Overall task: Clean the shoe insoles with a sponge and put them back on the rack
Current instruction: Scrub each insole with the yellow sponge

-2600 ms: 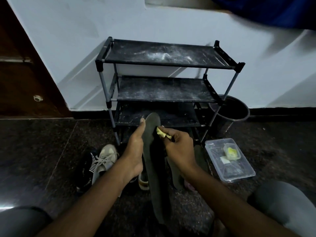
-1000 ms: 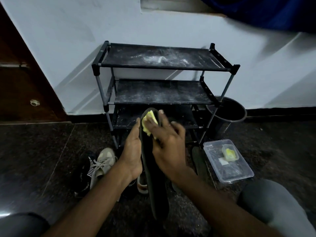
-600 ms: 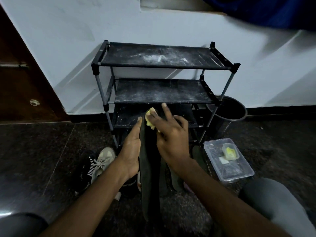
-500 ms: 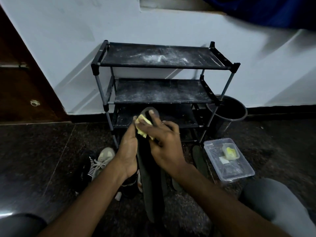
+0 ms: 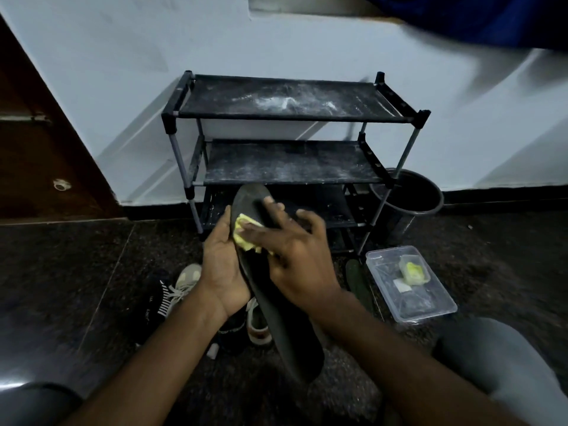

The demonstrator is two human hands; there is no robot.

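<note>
The insole (image 5: 285,327) no longer stands upright: its heel end has swung out below the right hand (image 5: 292,250), and its toe now leans above the left hand (image 5: 221,272). The right hand has slid down from the toe tip. Its fingers, now spread, press the sponge (image 5: 242,232) onto the insole just beside the left palm.

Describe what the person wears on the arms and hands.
Nothing visible: the left hand and right hand are ungloved, with no ring showing, and the left forearm and right forearm are bare to the frame edge, without sleeve, watch or bracelet.
</note>
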